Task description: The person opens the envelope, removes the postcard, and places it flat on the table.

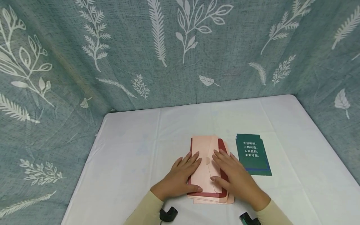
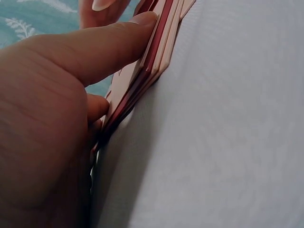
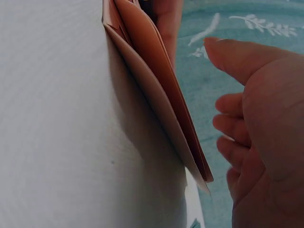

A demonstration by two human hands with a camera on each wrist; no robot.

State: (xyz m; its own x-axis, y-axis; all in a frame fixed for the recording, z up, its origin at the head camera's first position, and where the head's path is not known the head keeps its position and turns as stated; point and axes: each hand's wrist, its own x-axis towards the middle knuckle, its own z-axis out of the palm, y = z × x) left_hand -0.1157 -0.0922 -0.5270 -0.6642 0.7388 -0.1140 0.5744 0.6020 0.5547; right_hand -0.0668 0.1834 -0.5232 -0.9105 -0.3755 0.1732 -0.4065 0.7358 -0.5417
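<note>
A stack of pink and dark red envelopes lies on the table in the head view, with a pink envelope (image 1: 204,147) on top, its flap facing up. My left hand (image 1: 180,178) rests on the left side of the stack with fairly straight fingers. Close up in the left wrist view, its thumb (image 2: 114,45) touches the stack near the lower edge. My right hand (image 1: 239,176) is spread over the right side. The right wrist view shows that hand (image 3: 270,118) loosely bent beside the pink envelopes (image 3: 156,80), its thumb apart from them.
Right of the stack lies a small pile of dark green cards (image 1: 253,156) with white writing. A white cloth covers the table (image 1: 126,150). Green curtains (image 1: 174,56) with white leaf patterns hang behind and at both sides.
</note>
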